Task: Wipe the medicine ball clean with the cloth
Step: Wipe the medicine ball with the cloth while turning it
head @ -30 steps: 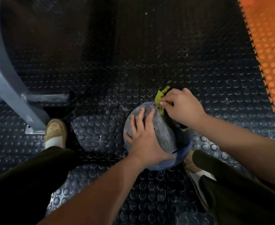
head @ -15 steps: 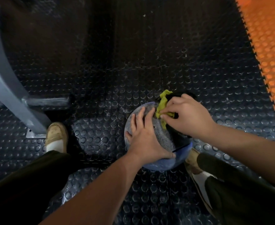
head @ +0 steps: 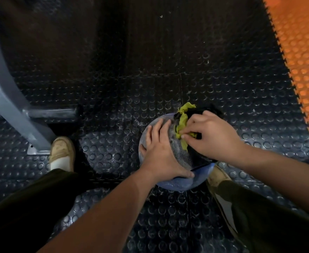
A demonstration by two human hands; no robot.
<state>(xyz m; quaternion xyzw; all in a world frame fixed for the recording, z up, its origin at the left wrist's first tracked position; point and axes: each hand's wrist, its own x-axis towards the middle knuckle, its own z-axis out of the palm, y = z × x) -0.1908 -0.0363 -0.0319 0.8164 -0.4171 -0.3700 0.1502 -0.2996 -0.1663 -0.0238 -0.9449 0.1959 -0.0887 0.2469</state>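
Observation:
The medicine ball, grey and black on top with a blue lower band, sits on the dark studded floor between my feet. My left hand lies flat on its left side, fingers spread and straight, thumb reaching to the blue band. My right hand pinches a yellow-green and black cloth against the ball's top right. Part of the cloth sticks out beyond the fingers toward the far side. The ball's right side is hidden under that hand.
A grey metal frame leg with a base plate stands at the left, close to my left shoe. My right shoe touches the ball's near right. Orange studded matting runs along the right edge.
My right hand has dragged the cloth from the ball's far top edge nearer, toward me across the top. The left hand has kept its place on the ball.

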